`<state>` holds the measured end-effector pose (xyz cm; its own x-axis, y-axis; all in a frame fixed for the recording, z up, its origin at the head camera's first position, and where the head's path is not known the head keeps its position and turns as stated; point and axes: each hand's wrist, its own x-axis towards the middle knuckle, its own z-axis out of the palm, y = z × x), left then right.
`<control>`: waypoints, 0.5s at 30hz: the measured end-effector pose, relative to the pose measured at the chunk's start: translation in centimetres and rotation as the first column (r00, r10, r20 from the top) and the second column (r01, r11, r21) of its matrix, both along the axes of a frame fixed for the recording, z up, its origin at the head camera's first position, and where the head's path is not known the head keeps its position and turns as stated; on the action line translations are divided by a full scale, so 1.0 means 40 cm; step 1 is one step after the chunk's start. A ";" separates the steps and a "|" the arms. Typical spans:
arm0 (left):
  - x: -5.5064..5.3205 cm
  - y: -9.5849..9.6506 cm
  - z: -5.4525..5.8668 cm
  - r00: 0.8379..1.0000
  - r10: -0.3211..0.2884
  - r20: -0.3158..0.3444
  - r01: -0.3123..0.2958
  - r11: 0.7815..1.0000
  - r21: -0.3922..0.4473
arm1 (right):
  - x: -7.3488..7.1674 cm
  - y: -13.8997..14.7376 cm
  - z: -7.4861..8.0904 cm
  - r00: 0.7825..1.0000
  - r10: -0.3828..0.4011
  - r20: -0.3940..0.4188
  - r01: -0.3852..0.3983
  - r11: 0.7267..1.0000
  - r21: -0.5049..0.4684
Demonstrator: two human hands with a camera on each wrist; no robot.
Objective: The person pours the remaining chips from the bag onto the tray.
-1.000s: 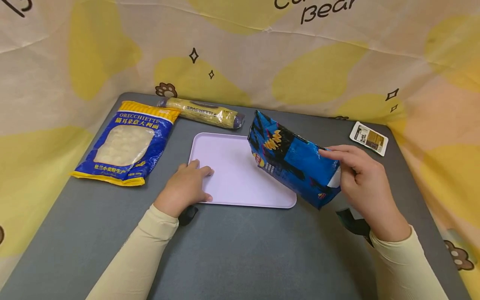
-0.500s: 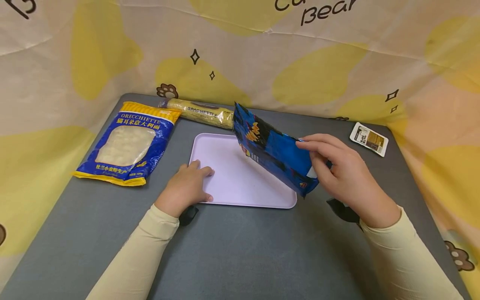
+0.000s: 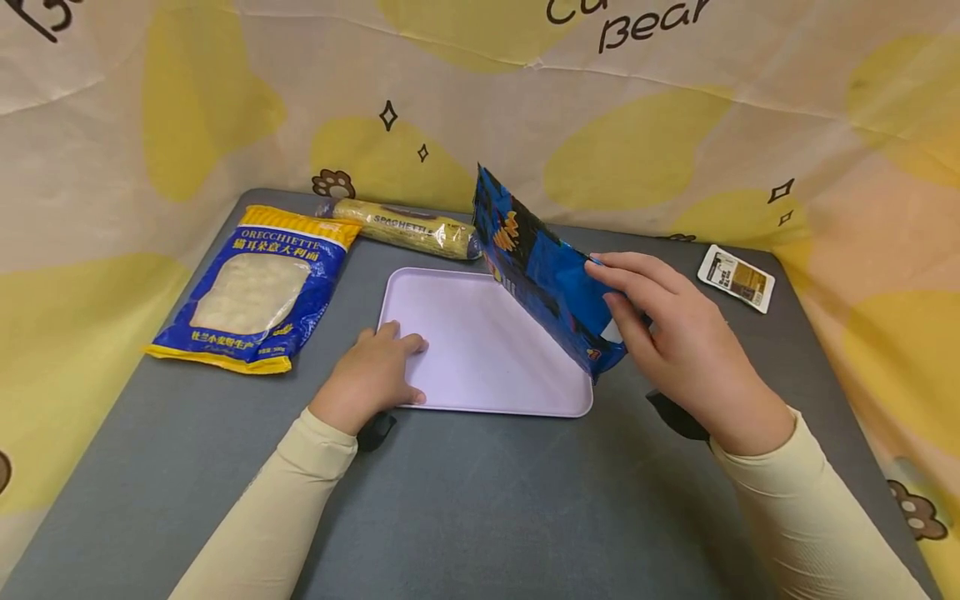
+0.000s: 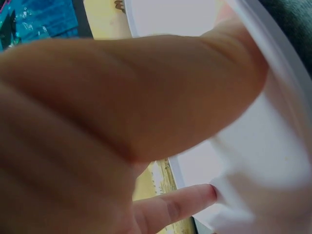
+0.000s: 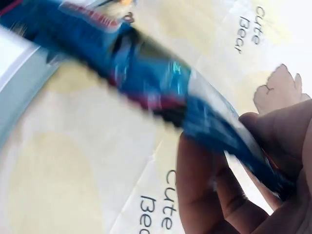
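Note:
A blue and black snack bag (image 3: 558,279), tilted with its far end raised, hangs over the right part of a pale lilac tray (image 3: 465,358). My right hand (image 3: 682,342) pinches the bag by its near right end. In the right wrist view, fingers (image 5: 200,180) and thumb lie on opposite sides of the blue bag (image 5: 151,73), which is blurred. My left hand (image 3: 371,371) rests on the tray's near left corner, fingers spread and tips on its surface. The left wrist view shows the thumb and one finger (image 4: 175,207) touching the tray; the other fingers are hidden.
On the grey table (image 3: 480,508), a blue and yellow orecchiette bag (image 3: 251,292) lies left of the tray. A spaghetti packet (image 3: 408,227) lies behind the tray, and a small white-edged packet (image 3: 737,277) at the back right. A printed cloth (image 3: 600,125) hangs behind.
My right hand has carried the blue bag leftward and up over the tray, and its far end now points higher. The left hand has stayed on the tray corner.

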<state>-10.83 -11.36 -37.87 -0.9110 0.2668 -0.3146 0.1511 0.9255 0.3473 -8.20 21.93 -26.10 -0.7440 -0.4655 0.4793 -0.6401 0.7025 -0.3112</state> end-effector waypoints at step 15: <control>-0.004 0.001 -0.002 1.000 -0.008 0.007 0.008 1.000 -0.017 | -0.058 -0.019 0.016 0.988 0.100 0.116 -0.107 0.993 0.058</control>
<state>-11.01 -11.32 -37.93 -0.9067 0.2688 -0.3250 0.1564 0.9299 0.3328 -10.54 21.18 -25.46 -0.7379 -0.5697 0.3618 -0.6736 0.6548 -0.3427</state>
